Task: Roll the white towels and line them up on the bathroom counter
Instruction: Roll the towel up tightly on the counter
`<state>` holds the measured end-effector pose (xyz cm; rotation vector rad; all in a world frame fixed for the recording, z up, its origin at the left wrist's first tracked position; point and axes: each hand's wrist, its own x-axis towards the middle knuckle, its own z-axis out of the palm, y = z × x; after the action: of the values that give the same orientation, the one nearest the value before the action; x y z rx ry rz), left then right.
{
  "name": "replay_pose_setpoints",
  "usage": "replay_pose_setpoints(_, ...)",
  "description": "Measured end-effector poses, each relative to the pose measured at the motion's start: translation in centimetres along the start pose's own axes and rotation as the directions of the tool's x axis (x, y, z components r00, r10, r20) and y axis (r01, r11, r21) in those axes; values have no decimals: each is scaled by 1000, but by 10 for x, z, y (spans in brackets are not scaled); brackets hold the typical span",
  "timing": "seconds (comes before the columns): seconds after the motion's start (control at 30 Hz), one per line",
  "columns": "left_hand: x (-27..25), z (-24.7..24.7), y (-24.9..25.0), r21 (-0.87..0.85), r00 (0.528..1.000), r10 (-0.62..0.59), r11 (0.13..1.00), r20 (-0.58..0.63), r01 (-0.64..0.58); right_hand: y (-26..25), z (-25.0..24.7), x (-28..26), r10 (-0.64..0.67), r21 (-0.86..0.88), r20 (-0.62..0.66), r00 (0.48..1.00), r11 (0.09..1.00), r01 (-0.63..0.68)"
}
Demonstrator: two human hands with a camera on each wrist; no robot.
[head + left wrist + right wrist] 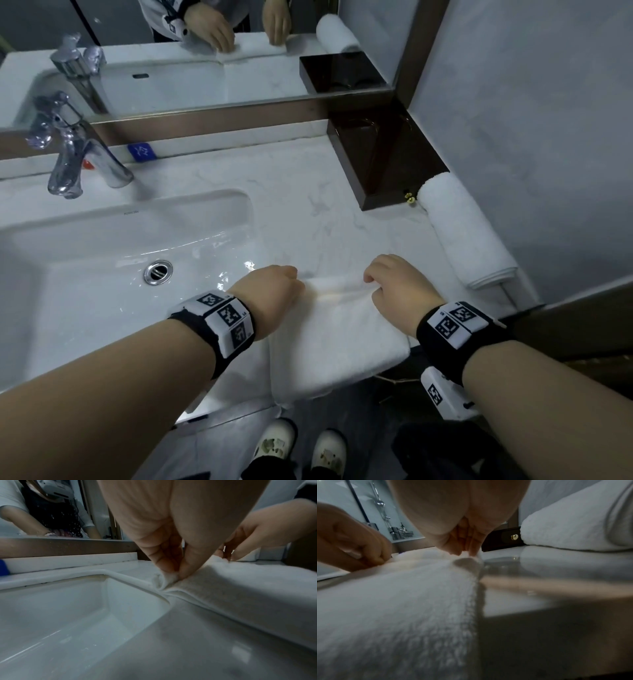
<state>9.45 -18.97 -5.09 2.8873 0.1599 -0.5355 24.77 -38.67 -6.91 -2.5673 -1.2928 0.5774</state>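
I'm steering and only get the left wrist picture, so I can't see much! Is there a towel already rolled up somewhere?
Observer: Yes. One rolled towel lies on the counter by the right wall, next to a dark wooden box.
Child: What's my other hand doing?
Observer: The right hand pinches the far edge of the flat towel, just as the left hand does.
Child: Does the flat towel fit on the counter?
Observer: Not fully. Its near end hangs over the front edge, above the person's shoes.
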Motion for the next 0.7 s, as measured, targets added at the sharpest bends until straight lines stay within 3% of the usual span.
replay_pose_setpoints(0.13,-2,-1,-2,-137,996,-84,987,21,87,-7,0,-5,3,-42,-63,998,999,-6)
replay_pose_setpoints(0.27,5,-9,-1,-251,982,-190,950,15,188,-14,-4,0,110,-19,-47,993,994,-111)
replay_pose_setpoints(0.4,12,-13,4,-237,966,-256,937,40,258,-19,-12,8,140,-65,58,988,989,-136)
replay_pose_setpoints(0.7,19,-3,4,-248,959,-279,926,52,283,-32,-22,18,233,-70,128,964,972,-226)
